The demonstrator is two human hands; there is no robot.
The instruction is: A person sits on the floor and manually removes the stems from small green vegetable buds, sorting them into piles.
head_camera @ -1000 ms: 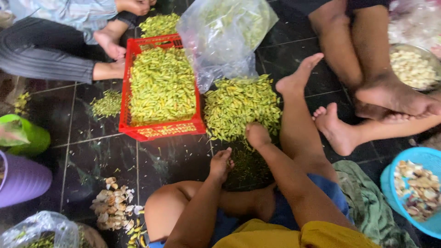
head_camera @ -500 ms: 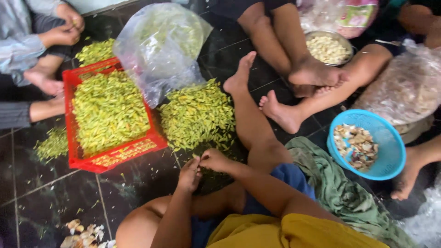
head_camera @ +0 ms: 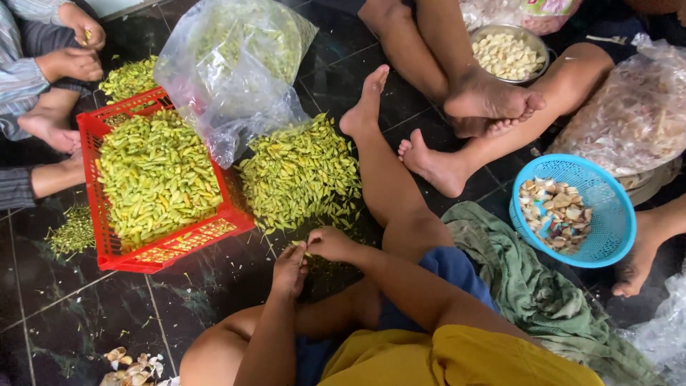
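Pod between fingertips, barely discernible

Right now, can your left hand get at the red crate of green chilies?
Probably yes. The left hand sits by the red crate, with only bare dark floor tiles between them, and its open top leaves the green chilies exposed.

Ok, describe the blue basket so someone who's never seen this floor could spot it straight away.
Start at the red crate of green chillies on the dark tiled floor, then look far right past the green cloth. The blue basket is round, meshed, and holds pale peeled pieces, not green ones.
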